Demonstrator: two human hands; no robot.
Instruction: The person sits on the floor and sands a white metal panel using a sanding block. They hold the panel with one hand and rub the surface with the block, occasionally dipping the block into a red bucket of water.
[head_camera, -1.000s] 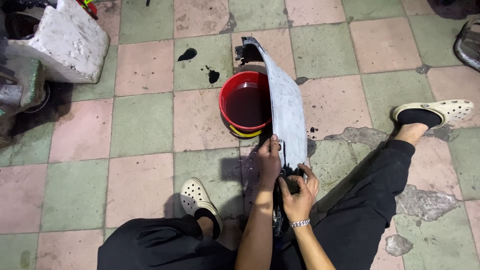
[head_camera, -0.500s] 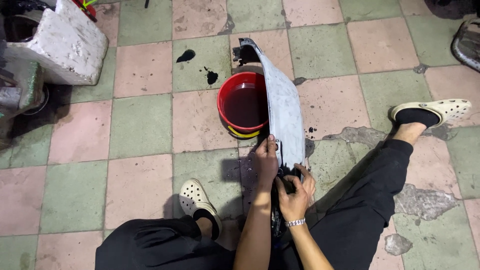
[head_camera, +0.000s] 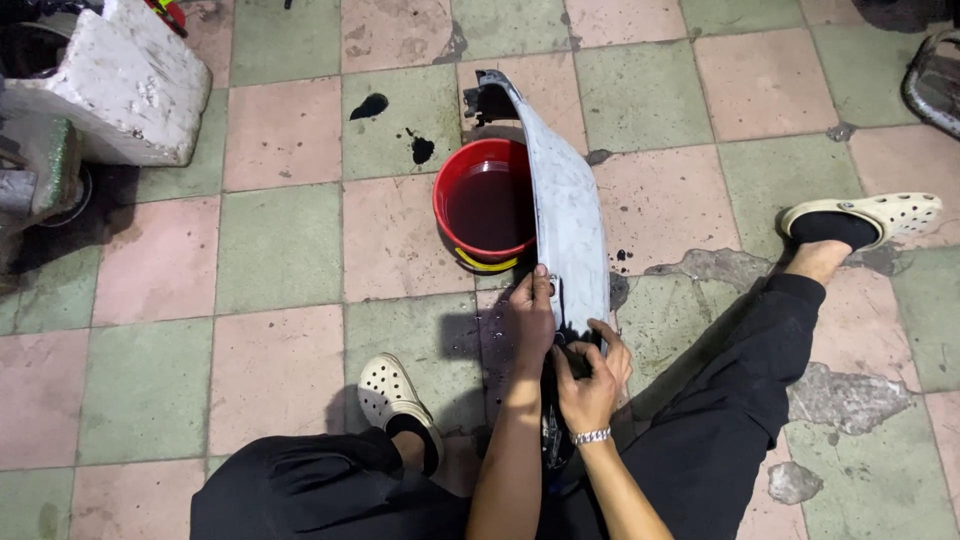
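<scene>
**Grey Body Panel Held at Its Near End Over a Tiled Floor**

One long grey panel (head_camera: 565, 215) — curved, with a black fitting at its far tip — is held at its near end by two bare hands. The left hand (head_camera: 533, 318) is laid against the panel's left edge, fingers curled loosely around it and the thumb side pressed to the surface; a firm clamp is not shown, only a closed wrap on the edge. The right hand (head_camera: 592, 375) is closed on the dark lower end of the same panel, fingers bent over it, and a metal bracelet (head_camera: 590, 436) is worn at the wrist.

The panel extends away from both hands, rising up and out across the floor. Its middle passes just beside, and partly over, the right rim of one red bucket (head_camera: 484, 205), which holds dark liquid.

Two pale perforated clogs are counted: one (head_camera: 386, 392) near the left hand, one (head_camera: 862, 217) well apart on the outstretched leg. Black trousers (head_camera: 730, 430) are worn. One white foam block (head_camera: 120, 85) is seen at the upper left. Dark spots (head_camera: 421, 149) are marked on the pink and green tiles (head_camera: 280, 250).
</scene>
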